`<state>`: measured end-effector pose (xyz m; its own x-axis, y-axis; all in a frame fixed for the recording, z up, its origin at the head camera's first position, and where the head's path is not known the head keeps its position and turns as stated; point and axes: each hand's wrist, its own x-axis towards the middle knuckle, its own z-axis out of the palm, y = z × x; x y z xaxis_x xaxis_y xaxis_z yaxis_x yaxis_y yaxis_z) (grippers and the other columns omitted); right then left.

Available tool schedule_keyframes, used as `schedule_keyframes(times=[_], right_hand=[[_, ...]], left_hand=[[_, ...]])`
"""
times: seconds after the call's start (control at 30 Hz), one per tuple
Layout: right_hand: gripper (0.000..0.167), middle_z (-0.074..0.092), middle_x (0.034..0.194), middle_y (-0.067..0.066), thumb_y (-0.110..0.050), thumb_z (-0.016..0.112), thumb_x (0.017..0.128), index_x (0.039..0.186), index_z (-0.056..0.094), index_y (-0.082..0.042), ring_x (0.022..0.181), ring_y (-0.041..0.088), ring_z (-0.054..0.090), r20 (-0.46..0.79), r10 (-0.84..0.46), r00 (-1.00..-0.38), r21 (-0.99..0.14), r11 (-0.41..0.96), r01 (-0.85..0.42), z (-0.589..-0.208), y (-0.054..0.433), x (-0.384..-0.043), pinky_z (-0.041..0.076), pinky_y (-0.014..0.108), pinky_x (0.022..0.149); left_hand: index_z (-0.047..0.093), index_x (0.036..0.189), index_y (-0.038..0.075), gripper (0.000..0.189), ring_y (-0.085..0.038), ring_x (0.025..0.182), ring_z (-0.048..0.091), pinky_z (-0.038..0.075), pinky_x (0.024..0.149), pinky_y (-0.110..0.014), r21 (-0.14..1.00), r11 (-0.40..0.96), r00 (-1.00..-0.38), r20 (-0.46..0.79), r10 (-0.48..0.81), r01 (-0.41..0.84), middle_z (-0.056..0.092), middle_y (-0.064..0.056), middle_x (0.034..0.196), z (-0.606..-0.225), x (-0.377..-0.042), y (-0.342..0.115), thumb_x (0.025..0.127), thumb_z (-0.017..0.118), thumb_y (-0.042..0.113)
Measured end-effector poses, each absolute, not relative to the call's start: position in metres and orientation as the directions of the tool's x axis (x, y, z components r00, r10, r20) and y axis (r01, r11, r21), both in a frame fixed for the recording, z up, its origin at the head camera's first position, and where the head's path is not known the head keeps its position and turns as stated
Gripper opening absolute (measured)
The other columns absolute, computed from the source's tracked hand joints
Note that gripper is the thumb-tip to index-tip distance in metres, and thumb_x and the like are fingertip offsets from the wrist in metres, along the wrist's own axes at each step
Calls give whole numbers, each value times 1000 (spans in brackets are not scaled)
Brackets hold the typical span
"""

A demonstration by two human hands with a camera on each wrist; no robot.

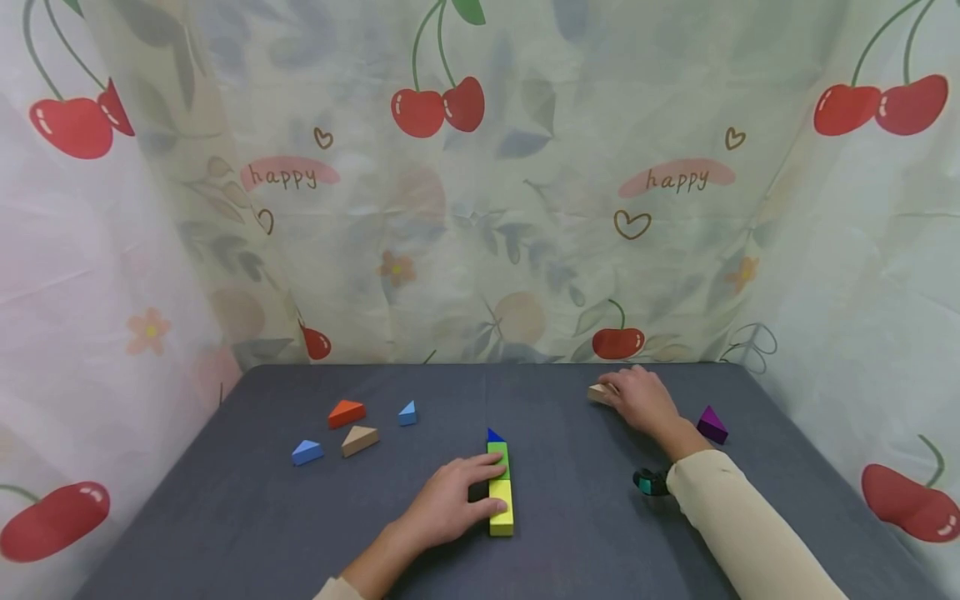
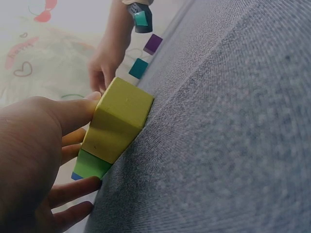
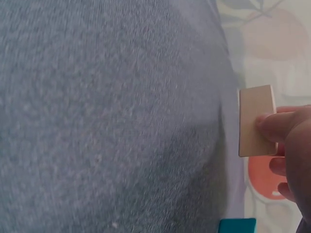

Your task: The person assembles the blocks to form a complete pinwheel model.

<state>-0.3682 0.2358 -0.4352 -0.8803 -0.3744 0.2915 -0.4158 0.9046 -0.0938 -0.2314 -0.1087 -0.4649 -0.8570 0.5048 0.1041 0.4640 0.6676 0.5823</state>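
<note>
In the head view, a yellow block (image 1: 501,521), a green block (image 1: 499,473) and a small dark blue triangular block (image 1: 494,435) stand end to end in a row. My left hand (image 1: 450,504) touches this row from the left, its thumb at the yellow block (image 2: 116,121) and extended fingers on the green one. At the far right of the table, my right hand (image 1: 643,402) pinches a bare wooden block (image 3: 256,121) between thumb and fingers; they cover part of it. Close by lies a purple triangular block (image 1: 712,425).
On the left lie a red triangular block (image 1: 347,413), another wooden triangular one (image 1: 360,440) and two light blue triangular blocks (image 1: 307,452). A teal block (image 2: 138,68) sits near the right hand. Patterned curtains (image 1: 480,208) enclose the grey tabletop (image 1: 247,508).
</note>
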Motion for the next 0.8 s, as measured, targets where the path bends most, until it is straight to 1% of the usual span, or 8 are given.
schedule_keyframes(times=[0.1, 0.37, 0.6, 0.8], right_hand=[[24, 69, 103, 9, -18, 68, 92, 114, 71, -10, 87, 29, 55, 315, -396, -862, -74, 896, -439, -434, 231, -369, 46, 48, 75], [22, 69, 96, 7, -16, 71, 90, 111, 72, -11, 86, 29, 56, 366, -454, -813, -38, 865, -500, -429, 215, -372, 47, 48, 75], [26, 69, 96, 5, -16, 73, 88, 113, 72, -12, 79, 24, 51, 348, -487, -801, -22, 850, -526, -421, 201, -372, 44, 42, 70], [29, 69, 99, 5, -17, 74, 87, 116, 71, -13, 85, 24, 53, 318, -509, -800, -36, 837, -547, -417, 187, -371, 44, 42, 75]], left_hand=[[57, 139, 23, 58, -26, 131, 44, 36, 103, -54, 584, 667, -858, 102, 504, 462, 45, 11, 146, -465, -231, -109, 90, 63, 52], [57, 139, 24, 58, -26, 131, 44, 35, 103, -54, 584, 668, -858, 100, 504, 461, 45, 11, 146, -465, -232, -109, 89, 62, 53], [57, 139, 24, 57, -25, 132, 43, 34, 104, -54, 589, 668, -861, 98, 499, 454, 45, 12, 146, -465, -232, -108, 89, 64, 52], [57, 139, 23, 57, -25, 132, 43, 34, 104, -54, 594, 665, -861, 97, 499, 453, 45, 12, 147, -464, -232, -108, 89, 64, 52]])
